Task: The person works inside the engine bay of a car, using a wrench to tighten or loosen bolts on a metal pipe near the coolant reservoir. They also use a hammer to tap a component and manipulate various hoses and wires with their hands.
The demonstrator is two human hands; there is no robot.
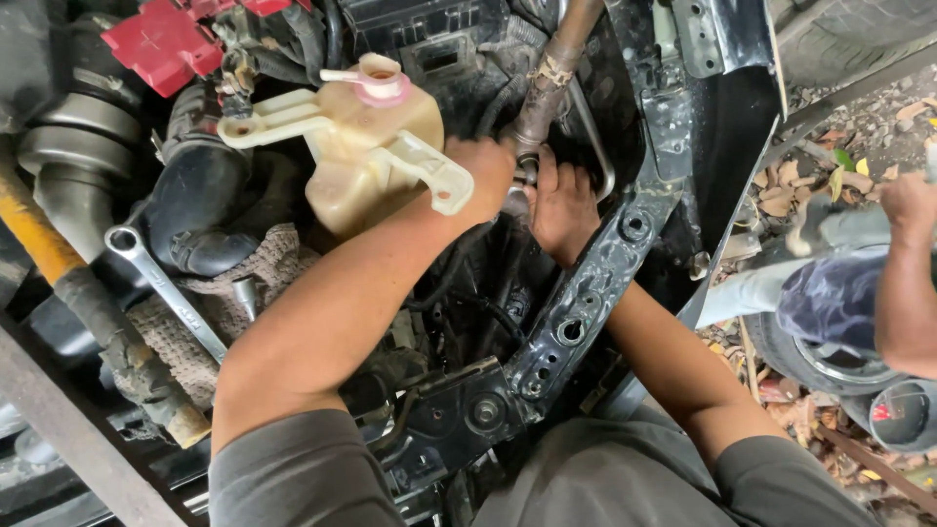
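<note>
Left hand: my left hand [485, 176] is curled into a fist around the lower end of the rusty pipe [549, 73], fingers closed on the joint where it drops into the engine bay.
Right hand: my right hand [560, 207] lies just beside the left one, fingers pressed together and pointing up against the same joint; I cannot tell whether it grips anything.
Pipe: it runs down from the top edge of the view, tilted, ending between my 2 hands.
Thin tube: a bent metal tube [597, 146] curves just to the right of my right hand.
Reservoir: a cream plastic reservoir [363, 146] with a pink cap [380, 80] sits loose just beside my left forearm, its mounting tab touching my wrist.
Frame rail: a black frame rail [605, 268] passes under my right forearm.
Wrench: a ring spanner [164, 285] rests on a grey rag [244, 278], well apart to the left.
Battery cover: a red cover [161, 44] is at the top left.
Other person: another person's arm [908, 273] shows at the right edge, above leaf-strewn ground.
</note>
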